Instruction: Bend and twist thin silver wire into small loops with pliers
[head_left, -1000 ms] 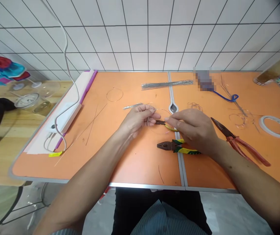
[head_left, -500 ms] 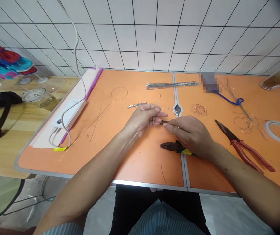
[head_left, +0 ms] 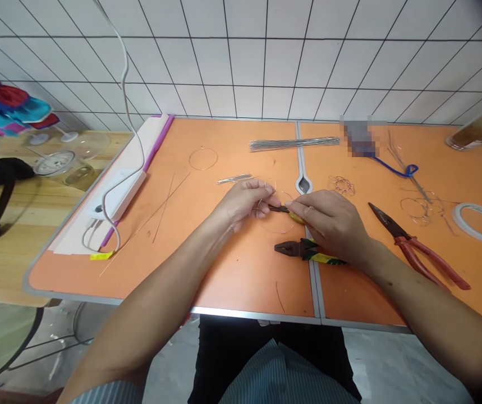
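Note:
My left hand [head_left: 249,203] pinches a thin wire loop [head_left: 281,231] over the middle of the orange table. In my right hand [head_left: 332,217] are small pliers [head_left: 278,209] with dark jaws and a bit of yellow handle showing. Their tips meet the wire at my left fingertips; whether the jaws are closed on it I cannot tell. Just below my right hand lie combination pliers [head_left: 290,248] with yellow and black handles. Farther right are long-nose pliers [head_left: 418,247] with red handles.
Behind my hands lie a bundle of straight wires [head_left: 294,144] and a shorter bundle [head_left: 234,179]. A wire ring [head_left: 203,159] is at the back left, a tangled coil [head_left: 342,185] right of centre. A power strip [head_left: 125,193] and roll of tape [head_left: 480,222] flank the workspace.
My left fingers have curled in more around the wire. The small pliers in my right hand show more of their jaws and yellow handle. The view has shifted slightly.

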